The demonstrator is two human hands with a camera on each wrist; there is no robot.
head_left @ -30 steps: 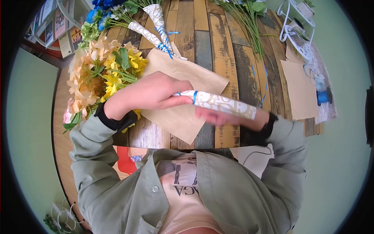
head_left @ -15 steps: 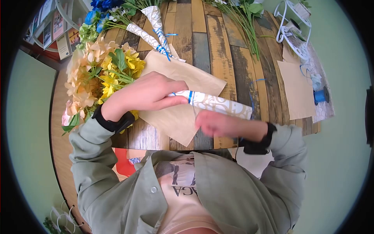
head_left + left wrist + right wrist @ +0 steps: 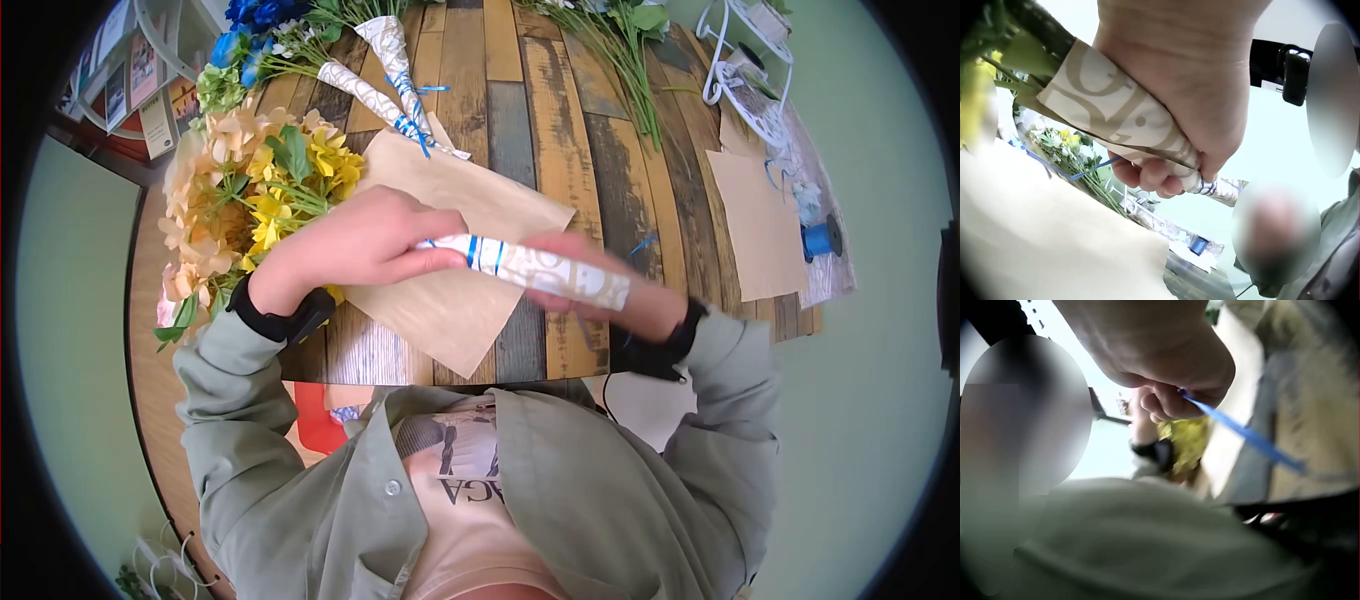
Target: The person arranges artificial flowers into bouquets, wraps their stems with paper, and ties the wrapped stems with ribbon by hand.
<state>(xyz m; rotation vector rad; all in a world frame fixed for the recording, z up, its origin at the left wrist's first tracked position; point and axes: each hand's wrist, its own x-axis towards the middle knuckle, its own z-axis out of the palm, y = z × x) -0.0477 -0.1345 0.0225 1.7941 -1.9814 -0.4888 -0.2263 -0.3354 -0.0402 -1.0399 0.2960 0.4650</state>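
Observation:
In the head view a paper-wrapped stem bundle (image 3: 560, 272) lies across the front of the body, patterned white and tan, with blue ribbon bands (image 3: 484, 254) around it. My left hand (image 3: 375, 240) grips its left end, fingers curled round the paper. The left wrist view shows that hand (image 3: 1179, 81) round the wrap (image 3: 1116, 106), green stems coming out of its wider end. My right hand (image 3: 580, 270), blurred, is partly behind the bundle. In the right wrist view its curled fingers (image 3: 1169, 403) pinch a blue ribbon (image 3: 1247, 434) that trails away.
Brown paper (image 3: 450, 310) lies under the hands. Peach flowers (image 3: 215, 190) and yellow flowers (image 3: 330, 160) are at the left. Two wrapped cones (image 3: 365, 92) and blue flowers (image 3: 265, 12) lie behind, loose stems (image 3: 635, 90) back right, a ribbon spool (image 3: 822, 240) and white rack (image 3: 770, 90) at right.
My right hand has moved round from in front of the bundle to partly behind it. More blue ribbon shows round the wrap near my left hand, which keeps its grip.

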